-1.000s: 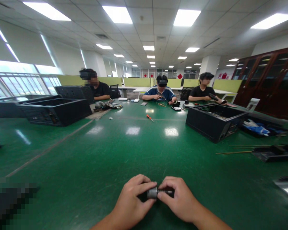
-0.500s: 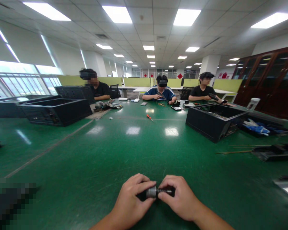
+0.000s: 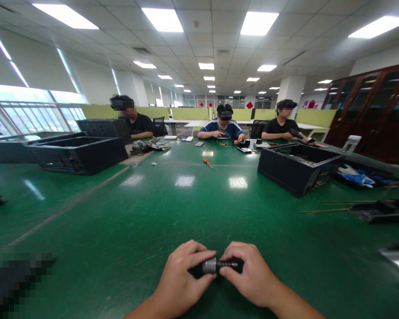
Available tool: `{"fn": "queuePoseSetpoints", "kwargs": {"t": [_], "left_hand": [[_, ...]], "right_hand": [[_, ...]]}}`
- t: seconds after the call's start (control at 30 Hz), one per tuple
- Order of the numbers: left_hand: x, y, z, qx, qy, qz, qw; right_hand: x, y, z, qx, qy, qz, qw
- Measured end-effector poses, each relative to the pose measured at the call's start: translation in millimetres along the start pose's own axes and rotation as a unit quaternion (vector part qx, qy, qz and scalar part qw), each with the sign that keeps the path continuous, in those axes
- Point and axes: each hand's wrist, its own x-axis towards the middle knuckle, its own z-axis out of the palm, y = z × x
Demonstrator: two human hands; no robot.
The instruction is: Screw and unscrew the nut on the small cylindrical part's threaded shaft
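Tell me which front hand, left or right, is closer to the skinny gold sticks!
Right. The right hand is left of the gold sticks, closer to the camera; the left hand is farther left, beyond the right one.

I count one orange screwdriver [image 3: 206, 162] on one green table [image 3: 173, 208]. My feed shows two hands nearer than the screwdriver, one left hand [image 3: 188, 272] and one right hand [image 3: 249, 272], plus one grey cylinder [image 3: 209, 266] with one dark shaft [image 3: 228, 264]. Beyond it I get three people [image 3: 213, 128]; left of it, at least two overlapping black casings [image 3: 86, 155]; right of it, one open black case [image 3: 282, 175].
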Motion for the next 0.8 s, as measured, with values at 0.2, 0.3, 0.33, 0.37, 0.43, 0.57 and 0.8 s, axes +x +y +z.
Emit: {"fn": "queuePoseSetpoints", "kwargs": {"t": [0.2,0.3,0.33,0.37,0.43,0.57,0.8], "left_hand": [[0.3,1.9,-0.8,0.009,0.005,0.003,1.0],[-1.0,0.4,-1.3,0.018,0.012,0.014,1.0],[-1.2,-0.3,-1.4,0.02,0.014,0.018,1.0],[-1.2,-0.9,-1.5,0.019,0.016,0.02,0.999],[-0.4,-1.0,-1.8,0.012,0.015,0.019,1.0],[2.2,2.5,-2.7,-0.019,0.009,0.003,1.0],[3.7,3.4,-5.5,-0.035,0.019,-0.012,0.999]], "right_hand": [[0.2,0.3,0.2,-0.004,-0.004,0.011,1.0],[-1.0,2.9,0.8,-0.007,-0.015,0.023,1.0],[-1.5,3.7,1.0,-0.009,-0.016,0.025,1.0],[-2.1,4.3,1.1,-0.012,-0.014,0.027,0.999],[-3.1,4.7,1.0,-0.015,-0.006,0.027,1.0],[-3.6,2.8,0.2,-0.011,0.01,0.009,1.0],[-2.7,3.9,-1.0,-0.014,0.05,0.008,0.999]]}}
